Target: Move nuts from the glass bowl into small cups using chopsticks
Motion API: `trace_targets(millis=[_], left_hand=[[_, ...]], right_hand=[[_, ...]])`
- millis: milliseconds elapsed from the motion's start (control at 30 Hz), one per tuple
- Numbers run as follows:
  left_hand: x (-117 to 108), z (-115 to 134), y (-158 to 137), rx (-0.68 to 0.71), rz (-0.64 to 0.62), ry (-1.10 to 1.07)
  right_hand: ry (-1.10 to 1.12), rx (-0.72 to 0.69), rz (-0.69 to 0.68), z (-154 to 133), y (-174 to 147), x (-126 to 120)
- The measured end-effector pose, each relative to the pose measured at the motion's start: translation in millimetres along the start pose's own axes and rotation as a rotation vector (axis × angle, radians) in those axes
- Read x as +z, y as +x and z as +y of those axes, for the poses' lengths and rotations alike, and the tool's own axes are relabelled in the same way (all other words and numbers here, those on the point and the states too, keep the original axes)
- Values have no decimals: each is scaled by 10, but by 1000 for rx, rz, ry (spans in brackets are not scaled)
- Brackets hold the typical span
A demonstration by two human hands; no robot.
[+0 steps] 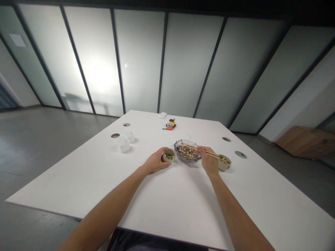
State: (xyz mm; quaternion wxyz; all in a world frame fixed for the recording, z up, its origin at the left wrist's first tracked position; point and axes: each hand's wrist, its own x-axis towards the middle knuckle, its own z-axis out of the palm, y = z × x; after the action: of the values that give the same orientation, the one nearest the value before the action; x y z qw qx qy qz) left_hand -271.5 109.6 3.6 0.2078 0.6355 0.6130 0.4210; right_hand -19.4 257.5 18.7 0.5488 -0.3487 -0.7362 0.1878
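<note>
My left hand [156,161] is wrapped round a small pale green cup [165,158], tilted toward me, with some dark bits inside. A pair of wooden chopsticks [212,154] is gripped in my right hand [208,161]. Their tips reach left over a clear glass bowl [180,158] that holds a heap of mixed nuts or seeds [187,152]. Just right of my right hand stands a pale green bowl [224,167] with light-coloured pieces in it, partly covered by the hand and chopsticks. Whether the tips pinch a piece is too small to tell.
Two white translucent containers [124,145] stand left on the white table [94,181]. Farther back are a toy vehicle [171,123], an orange carrot-shaped object [169,128] and a small white box [162,115]. Round holes, such as one at left [115,135], pierce the tabletop.
</note>
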Motion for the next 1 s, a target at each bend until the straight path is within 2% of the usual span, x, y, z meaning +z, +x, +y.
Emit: trace_targets(millis=[167, 267, 400, 467, 533, 633, 767, 1000], left_hand=[[-2, 16, -5, -15, 1, 10], [-4, 45, -5, -26, 2, 32], [-7, 65, -11, -32, 3, 45], [-10, 60, -13, -17, 1, 25], [-12, 50, -11, -5, 3, 12], [-10, 39, -6, -11, 3, 11], [-1, 42, -3, -23, -6, 0], [5, 56, -6, -21, 6, 7]], right_hand=[[593, 319, 85, -138, 21, -51], [712, 338, -17, -244, 27, -108], [653, 320, -184, -329, 20, -144], [611, 309, -140, -335, 13, -132], [554, 286, -39, -312, 7, -111], [374, 221, 32, -231, -3, -79], [137, 126, -1, -107, -33, -34], [84, -4, -51, -95, -100, 62]])
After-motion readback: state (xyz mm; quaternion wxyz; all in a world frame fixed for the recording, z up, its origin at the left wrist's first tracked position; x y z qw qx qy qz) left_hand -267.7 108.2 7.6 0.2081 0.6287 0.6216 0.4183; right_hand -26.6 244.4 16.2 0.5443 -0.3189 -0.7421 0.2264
